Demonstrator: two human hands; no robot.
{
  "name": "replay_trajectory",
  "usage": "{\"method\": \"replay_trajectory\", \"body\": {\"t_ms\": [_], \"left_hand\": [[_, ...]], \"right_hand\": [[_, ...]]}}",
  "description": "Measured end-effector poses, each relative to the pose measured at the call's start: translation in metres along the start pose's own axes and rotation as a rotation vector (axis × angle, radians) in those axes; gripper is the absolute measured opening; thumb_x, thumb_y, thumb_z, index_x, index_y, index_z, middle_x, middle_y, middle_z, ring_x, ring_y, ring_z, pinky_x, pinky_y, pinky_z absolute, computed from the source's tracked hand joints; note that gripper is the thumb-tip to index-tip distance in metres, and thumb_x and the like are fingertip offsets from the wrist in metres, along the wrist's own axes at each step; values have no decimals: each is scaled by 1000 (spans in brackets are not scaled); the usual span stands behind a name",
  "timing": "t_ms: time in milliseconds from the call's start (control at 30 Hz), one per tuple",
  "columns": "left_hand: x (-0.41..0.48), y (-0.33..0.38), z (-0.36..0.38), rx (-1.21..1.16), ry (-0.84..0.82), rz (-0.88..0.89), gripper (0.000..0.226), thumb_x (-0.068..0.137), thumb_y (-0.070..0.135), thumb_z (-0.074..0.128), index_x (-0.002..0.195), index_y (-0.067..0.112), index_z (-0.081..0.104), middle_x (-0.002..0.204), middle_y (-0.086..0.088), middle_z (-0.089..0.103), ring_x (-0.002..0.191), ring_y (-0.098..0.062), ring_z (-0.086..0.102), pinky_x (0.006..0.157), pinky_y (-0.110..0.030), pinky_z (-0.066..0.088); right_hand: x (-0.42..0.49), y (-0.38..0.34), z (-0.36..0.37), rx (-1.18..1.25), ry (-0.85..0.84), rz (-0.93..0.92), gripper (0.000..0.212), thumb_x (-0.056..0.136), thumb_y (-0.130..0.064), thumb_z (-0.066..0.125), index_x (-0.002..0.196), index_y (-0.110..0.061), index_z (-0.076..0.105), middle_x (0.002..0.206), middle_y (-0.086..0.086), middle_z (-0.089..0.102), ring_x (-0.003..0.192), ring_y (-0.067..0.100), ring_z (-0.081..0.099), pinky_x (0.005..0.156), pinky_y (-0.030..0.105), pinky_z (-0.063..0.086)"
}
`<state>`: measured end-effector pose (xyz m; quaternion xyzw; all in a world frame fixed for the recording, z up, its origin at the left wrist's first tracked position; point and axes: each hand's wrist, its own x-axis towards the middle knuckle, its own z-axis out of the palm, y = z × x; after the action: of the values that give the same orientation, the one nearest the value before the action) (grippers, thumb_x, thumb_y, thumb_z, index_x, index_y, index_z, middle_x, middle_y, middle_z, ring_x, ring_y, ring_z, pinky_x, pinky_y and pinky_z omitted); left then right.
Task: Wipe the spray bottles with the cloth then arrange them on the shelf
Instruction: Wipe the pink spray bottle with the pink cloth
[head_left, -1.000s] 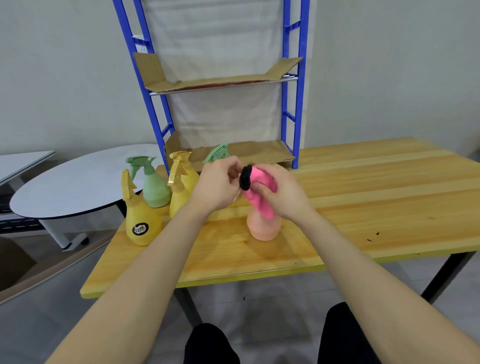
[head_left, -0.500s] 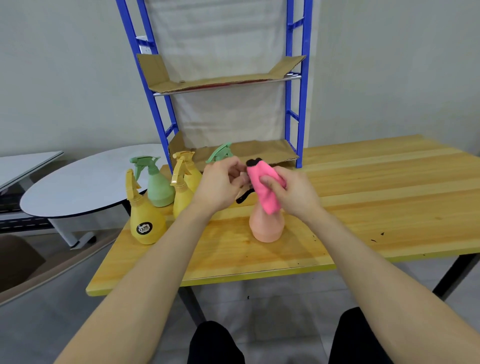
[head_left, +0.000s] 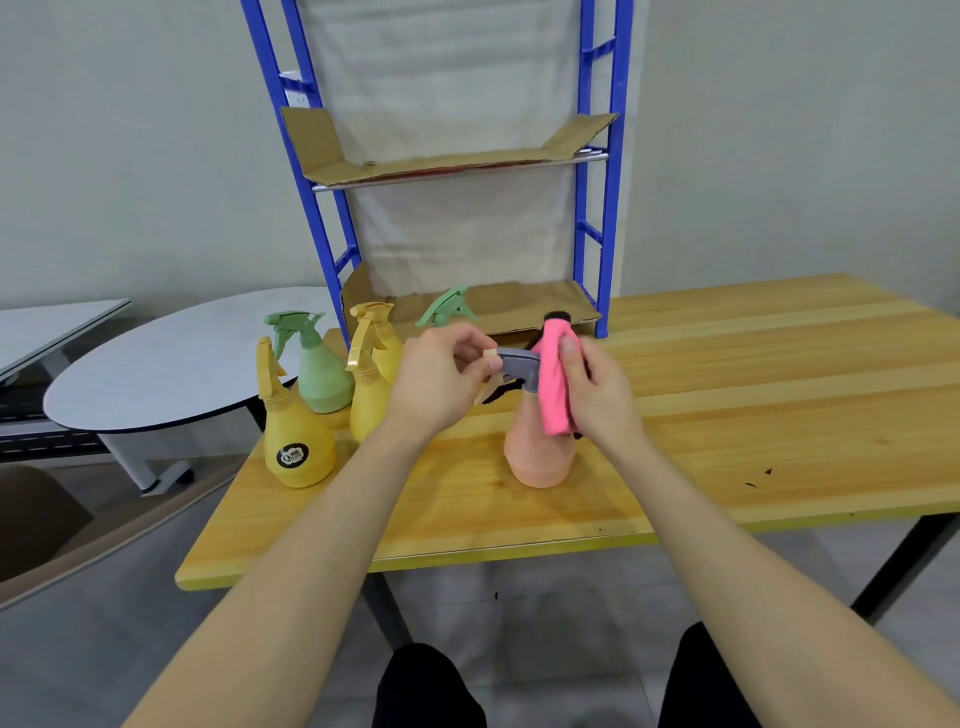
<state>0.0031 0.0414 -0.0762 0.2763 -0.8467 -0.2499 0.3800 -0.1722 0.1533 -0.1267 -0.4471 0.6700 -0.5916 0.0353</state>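
A salmon-pink spray bottle (head_left: 537, 457) stands upright on the wooden table (head_left: 727, 415). My left hand (head_left: 441, 382) pinches the nozzle tip of its grey spray head (head_left: 519, 364). My right hand (head_left: 597, 387) presses a bright pink cloth (head_left: 553, 384) against the bottle's neck and head. To the left stand a yellow bottle (head_left: 296, 441) with a black label, two more yellow bottles (head_left: 369, 405), and a green bottle (head_left: 317, 369). Another green trigger (head_left: 447, 306) pokes up behind my left hand. The blue shelf (head_left: 602, 208) rises behind.
Cardboard sheets line the shelf's upper level (head_left: 441, 156) and lower level (head_left: 519, 306). A white oval table (head_left: 156, 369) sits to the left, lower than the wooden one. The wooden table's front edge (head_left: 467, 551) runs close to my knees.
The cloth has slid from over the spray head down to the bottle's neck, uncovering the grey head. My left hand has shifted to pinch the nozzle tip.
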Motion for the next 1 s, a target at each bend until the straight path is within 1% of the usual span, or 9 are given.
{"method": "replay_trajectory", "body": {"t_ms": [133, 267, 367, 433, 533, 633, 733, 833, 1000], "left_hand": [[-1, 1, 2, -8, -1, 1, 8, 96, 22, 80, 101, 21, 74, 86, 10, 78, 80, -7, 75, 81, -37, 64], [-4, 10, 14, 25, -37, 6, 7, 105, 19, 67, 105, 16, 61, 86, 7, 78, 81, -5, 77, 77, -33, 63], [-6, 15, 27, -96, -44, -37, 7, 111, 12, 54, 106, 12, 50, 90, -11, 78, 82, -14, 81, 69, -31, 66], [-3, 17, 37, -144, -11, -61, 10, 111, 10, 52, 103, 13, 48, 94, -17, 78, 80, -17, 81, 68, -31, 66], [4, 20, 54, -158, 50, -65, 16, 109, 10, 53, 99, 20, 47, 92, -12, 78, 76, -13, 81, 75, -47, 67], [19, 19, 71, -116, 94, -62, 13, 106, 20, 53, 99, 27, 45, 89, -3, 77, 77, -16, 80, 74, -50, 66], [40, 22, 91, -69, 118, -72, 12, 105, 25, 53, 100, 32, 44, 91, -1, 75, 83, -24, 77, 75, -51, 66], [66, 30, 109, -45, 144, -101, 6, 109, 17, 55, 107, 21, 50, 93, -3, 70, 88, -24, 72, 78, -50, 64], [117, 27, 146, -19, 161, -170, 9, 110, 15, 54, 118, 11, 56, 102, -8, 67, 91, -28, 67, 77, -43, 58]], "right_hand": [[-23, 20, -3, 4, -24, -4, 18, 107, -36, 63, 102, -22, 72, 81, -6, 71, 71, 10, 62, 63, 29, 46], [-17, 31, -21, -10, 79, 149, 14, 108, -26, 60, 106, -20, 72, 88, -7, 72, 81, 17, 67, 68, 35, 44], [-22, 42, -41, -106, 134, 212, 21, 111, -24, 52, 123, -21, 69, 106, 0, 73, 100, 28, 68, 80, 39, 51], [-27, 44, -55, -199, 145, 199, 26, 111, -19, 46, 127, -22, 66, 109, 2, 73, 100, 31, 66, 82, 43, 52], [-29, 46, -75, -320, 172, 147, 29, 105, -8, 45, 121, -22, 65, 101, 0, 68, 91, 30, 59, 72, 38, 42], [-24, 54, -86, -503, 170, 53, 40, 91, 6, 49, 113, -23, 65, 100, -3, 65, 93, 28, 59, 71, 37, 40], [-12, 68, -86, -612, 130, 33, 42, 82, 12, 50, 110, -15, 65, 99, 3, 63, 92, 34, 58, 72, 39, 39], [5, 81, -80, -676, 53, 49, 43, 79, 11, 50, 112, -13, 64, 106, 7, 66, 99, 36, 59, 78, 43, 46], [21, 116, -60, -732, -263, 184, 25, 100, -16, 54, 120, -16, 68, 114, 10, 72, 108, 37, 67, 83, 40, 54]]}}
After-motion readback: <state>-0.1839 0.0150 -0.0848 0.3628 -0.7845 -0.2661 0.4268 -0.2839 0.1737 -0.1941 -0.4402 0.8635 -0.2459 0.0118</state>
